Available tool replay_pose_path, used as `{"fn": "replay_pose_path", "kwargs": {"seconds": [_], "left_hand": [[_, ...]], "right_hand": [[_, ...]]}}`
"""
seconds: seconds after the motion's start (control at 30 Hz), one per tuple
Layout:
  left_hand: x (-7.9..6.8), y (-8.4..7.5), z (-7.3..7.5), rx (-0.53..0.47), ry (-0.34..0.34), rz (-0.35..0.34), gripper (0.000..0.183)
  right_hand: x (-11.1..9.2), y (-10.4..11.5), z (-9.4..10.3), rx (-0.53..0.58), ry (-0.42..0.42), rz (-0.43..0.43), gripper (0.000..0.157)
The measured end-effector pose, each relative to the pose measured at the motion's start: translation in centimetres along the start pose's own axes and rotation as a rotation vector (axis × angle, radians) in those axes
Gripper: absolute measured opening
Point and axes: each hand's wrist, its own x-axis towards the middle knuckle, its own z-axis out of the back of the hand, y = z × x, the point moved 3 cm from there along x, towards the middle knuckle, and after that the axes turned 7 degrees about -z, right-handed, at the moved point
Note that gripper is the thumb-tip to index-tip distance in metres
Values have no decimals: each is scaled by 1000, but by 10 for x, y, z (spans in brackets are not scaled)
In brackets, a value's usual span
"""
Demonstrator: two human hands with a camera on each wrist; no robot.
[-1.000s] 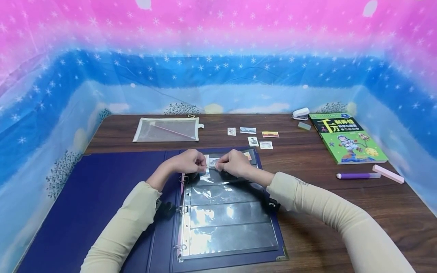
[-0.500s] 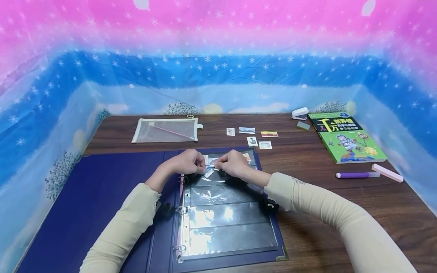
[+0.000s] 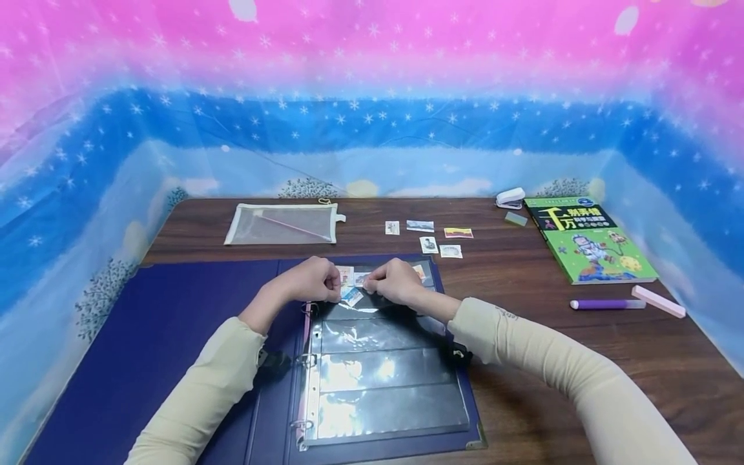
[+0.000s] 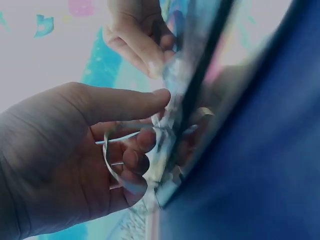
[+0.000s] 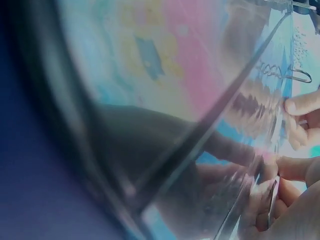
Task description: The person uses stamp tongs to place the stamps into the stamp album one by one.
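My left hand [image 3: 318, 279] pinches a small blue-and-white stamp [image 3: 352, 297] at its left end, over the top of a clear-pocketed stamp page [image 3: 395, 413]. Beside it, my right hand [image 3: 398, 281] pinches the clear pocket edge, thumb against finger in the right wrist view. Between the hands, a reddish stamp [image 3: 345, 275] shows in the top row; an orange one [image 3: 419, 274] sits farther right. The page is held by metal rings in an open navy binder [image 3: 192, 323]. A binder ring [image 4: 107, 155] passes close by my left fingers in the left wrist view.
Several loose stamps [image 3: 428, 245] lie behind the binder. A mesh zip pouch [image 3: 285, 224] is at back left. To the right are a stapler [image 3: 510, 197], a small eraser-like block [image 3: 515, 219], a green book [image 3: 599, 248], a purple marker [image 3: 607, 304] and a pink stick [image 3: 659, 301].
My left hand has shifted slightly left, and more of the blue-and-white stamp shows, now turned at a slant. My right hand stays nearly in place at the pocket.
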Motion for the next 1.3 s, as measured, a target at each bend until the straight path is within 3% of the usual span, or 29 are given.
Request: {"fn": "replay_pose_path", "kwargs": {"seconds": [0.23, 0.4, 0.7, 0.9, 1.3], "left_hand": [[-11, 9, -6, -76, -37, -14, 6], [-16, 9, -3, -125, -62, 14, 4], [-16, 13, -2, -148, -87, 27, 4], [-12, 19, -4, -151, -90, 33, 3], [-9, 19, -1, -161, -80, 39, 6]], "right_hand": [[-2, -2, -3, 6, 7, -12, 10], [0, 2, -4, 4, 3, 17, 11], [-1, 3, -5, -7, 50, 20, 12], [3, 5, 0, -109, 67, 110, 13], [12, 11, 12, -135, 211, 238, 19]]}}
